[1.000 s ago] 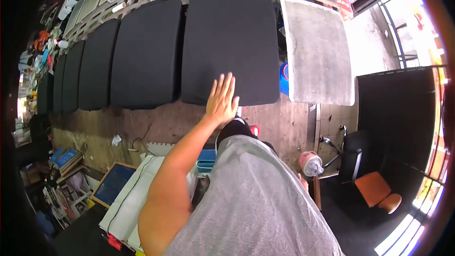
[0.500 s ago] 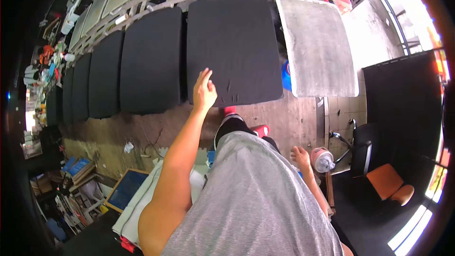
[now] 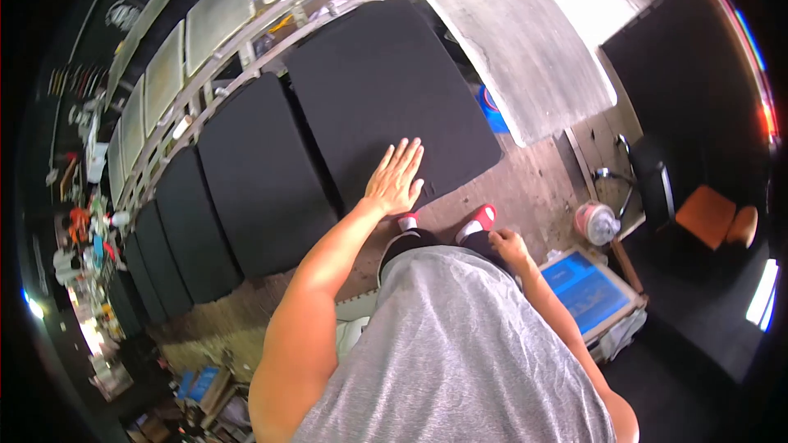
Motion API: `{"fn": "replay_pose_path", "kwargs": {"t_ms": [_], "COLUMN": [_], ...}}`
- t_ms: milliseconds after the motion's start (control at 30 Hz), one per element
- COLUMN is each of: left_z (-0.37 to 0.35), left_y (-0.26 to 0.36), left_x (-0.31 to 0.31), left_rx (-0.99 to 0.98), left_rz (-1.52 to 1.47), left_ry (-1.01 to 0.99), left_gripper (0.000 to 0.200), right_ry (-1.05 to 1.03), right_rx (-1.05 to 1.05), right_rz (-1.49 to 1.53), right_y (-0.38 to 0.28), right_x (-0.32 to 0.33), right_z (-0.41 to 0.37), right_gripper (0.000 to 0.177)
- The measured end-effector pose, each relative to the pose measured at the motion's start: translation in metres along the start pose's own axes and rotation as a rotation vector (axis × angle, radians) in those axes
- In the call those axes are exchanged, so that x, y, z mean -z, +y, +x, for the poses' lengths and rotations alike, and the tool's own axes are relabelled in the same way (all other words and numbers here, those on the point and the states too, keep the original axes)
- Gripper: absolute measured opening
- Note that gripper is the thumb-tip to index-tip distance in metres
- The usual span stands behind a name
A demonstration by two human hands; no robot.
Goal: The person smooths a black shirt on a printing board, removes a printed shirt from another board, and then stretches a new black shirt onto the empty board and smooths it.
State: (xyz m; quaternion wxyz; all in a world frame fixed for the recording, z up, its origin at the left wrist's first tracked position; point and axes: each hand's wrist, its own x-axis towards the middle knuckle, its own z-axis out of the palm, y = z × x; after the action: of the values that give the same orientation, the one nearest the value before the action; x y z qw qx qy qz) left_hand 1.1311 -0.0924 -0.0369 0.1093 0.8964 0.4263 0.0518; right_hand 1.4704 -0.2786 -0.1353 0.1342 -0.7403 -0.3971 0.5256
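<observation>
My left hand (image 3: 397,178) lies with fingers stretched out over the near part of a black fabric-covered board (image 3: 377,74), close to its front edge. Small wrinkles show in the cloth by the thumb. Hanging at my right side near the thigh, my right hand (image 3: 510,248) has its fingers curled in, and I see nothing in it. To the left, another black fabric-covered board (image 3: 263,172) stands in the same row, with a narrow gap between. On the right of the row is a bare grey board (image 3: 525,49).
A rail frame (image 3: 246,53) runs behind the row, with more grey boards (image 3: 220,16) beyond it. At my right are a blue-meshed printing screen (image 3: 584,289), a pink bucket (image 3: 597,223) and a chair (image 3: 644,172). My feet in red slippers (image 3: 484,215) stand on the floor.
My left hand has moved right across the cloth and flattened. My right hand's fingers have curled in. The view has turned, bringing the blue screen at my right into sight.
</observation>
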Motion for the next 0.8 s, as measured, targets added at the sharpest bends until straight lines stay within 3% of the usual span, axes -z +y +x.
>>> {"fn": "replay_pose_path", "kwargs": {"t_ms": [67, 133, 200, 233, 333, 400, 567, 800], "left_z": [0.001, 0.001, 0.0, -0.001, -0.005, -0.007, -0.008, -0.041], "left_y": [-0.018, -0.021, -0.021, -0.024, -0.028, -0.028, -0.031, -0.036], "left_x": [-0.019, -0.02, -0.021, -0.024, -0.03, -0.029, -0.026, -0.016], "left_rx": [-0.02, -0.029, -0.041, -0.065, -0.102, -0.133, -0.165, -0.288], "left_rz": [0.029, 0.024, 0.01, -0.005, 0.007, 0.003, -0.034, -0.152], "left_ry": [-0.105, -0.098, -0.081, -0.079, -0.071, -0.087, -0.121, -0.038], "left_gripper": [0.079, 0.082, 0.083, 0.085, 0.084, 0.086, 0.088, 0.085], "right_ry": [0.011, 0.089, 0.161, 0.165, 0.246, 0.209, 0.219, 0.329], "right_rx": [-0.119, -0.172, -0.245, -0.401, -0.326, -0.513, -0.411, -0.453], "right_rz": [0.07, -0.062, 0.019, 0.155, 0.01, 0.054, 0.064, 0.225], "right_y": [0.001, 0.006, 0.021, 0.002, 0.118, 0.073, 0.109, 0.134], "right_x": [-0.006, -0.011, -0.024, -0.028, -0.083, -0.09, -0.13, -0.159], "right_z": [-0.023, -0.049, -0.079, -0.102, -0.113, -0.151, -0.18, -0.186], "right_gripper": [0.04, 0.04, 0.042, 0.043, 0.045, 0.048, 0.048, 0.046]}}
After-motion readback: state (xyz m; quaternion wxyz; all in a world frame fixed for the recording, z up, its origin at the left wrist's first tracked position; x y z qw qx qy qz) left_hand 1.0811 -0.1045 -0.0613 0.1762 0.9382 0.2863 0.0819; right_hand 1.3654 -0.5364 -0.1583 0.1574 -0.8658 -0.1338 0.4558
